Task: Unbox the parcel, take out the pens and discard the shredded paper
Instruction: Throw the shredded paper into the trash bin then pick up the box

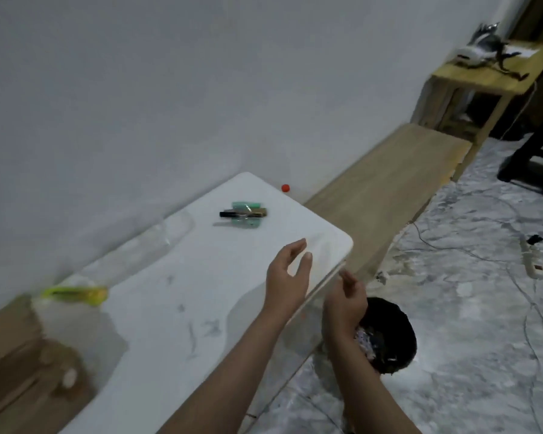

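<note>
Several pens (pixel 243 213), green, black and gold, lie in a small pile near the far end of the white table (pixel 176 296). My left hand (pixel 287 278) hovers over the table's right edge, fingers apart, holding nothing. My right hand (pixel 345 300) is just past that edge, fingers loosely curled and empty, above a black bin (pixel 395 324) on the floor. Shredded paper (pixel 369 343) lies inside the bin. A brown cardboard box (pixel 29 380) sits blurred at the table's near left.
A yellow-green object (pixel 76 293) and clear plastic wrap (pixel 166 233) lie on the table's left side. A small red ball (pixel 285 187) sits at the far corner. A wooden bench (pixel 389 186) runs along the wall. Cables and a power strip (pixel 532 260) cross the floor.
</note>
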Motion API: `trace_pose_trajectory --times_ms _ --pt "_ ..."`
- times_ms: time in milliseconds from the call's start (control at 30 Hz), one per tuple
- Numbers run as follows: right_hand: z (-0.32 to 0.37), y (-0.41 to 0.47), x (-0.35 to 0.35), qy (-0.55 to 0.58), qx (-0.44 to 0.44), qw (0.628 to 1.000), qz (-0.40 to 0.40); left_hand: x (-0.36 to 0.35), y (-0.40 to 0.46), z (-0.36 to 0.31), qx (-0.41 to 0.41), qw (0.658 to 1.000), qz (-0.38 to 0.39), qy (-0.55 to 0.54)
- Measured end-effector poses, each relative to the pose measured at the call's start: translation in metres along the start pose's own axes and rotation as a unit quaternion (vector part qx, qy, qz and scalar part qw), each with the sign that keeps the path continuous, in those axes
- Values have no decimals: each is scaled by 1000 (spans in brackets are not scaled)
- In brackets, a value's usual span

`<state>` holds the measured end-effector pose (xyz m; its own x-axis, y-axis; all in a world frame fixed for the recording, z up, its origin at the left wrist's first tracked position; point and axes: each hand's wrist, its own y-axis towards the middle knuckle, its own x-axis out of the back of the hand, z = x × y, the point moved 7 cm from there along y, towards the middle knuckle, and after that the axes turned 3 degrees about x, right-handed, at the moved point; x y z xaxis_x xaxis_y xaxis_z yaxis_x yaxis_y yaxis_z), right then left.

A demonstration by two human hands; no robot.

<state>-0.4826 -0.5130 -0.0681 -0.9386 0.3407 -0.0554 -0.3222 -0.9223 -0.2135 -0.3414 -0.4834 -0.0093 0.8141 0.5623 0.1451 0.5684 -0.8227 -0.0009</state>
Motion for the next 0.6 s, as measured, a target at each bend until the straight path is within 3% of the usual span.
trace_pose_trajectory --times_ms 100,233,300,367,467,600 --pt "16 -62 -51 -44 120 986 108 96 -27 6 -1 994 -101 49" --pt "0 -135 -115 -145 220 917 299 202 -70 30 9 966 -229 118" --pt "-15 -165 -137 -217 239 860 395 238 -91 45 9 950 -273 149" --pt "-29 -187 -150 -329 299 768 461 262 -112 62 35 933 -306 185" --pt "-44 -207 -163 -403 354 652 536 274 -138 82 75 907 -331 249" --pt "-53 -217 -190 -433 417 563 568 274 -144 89 106 854 -363 357"
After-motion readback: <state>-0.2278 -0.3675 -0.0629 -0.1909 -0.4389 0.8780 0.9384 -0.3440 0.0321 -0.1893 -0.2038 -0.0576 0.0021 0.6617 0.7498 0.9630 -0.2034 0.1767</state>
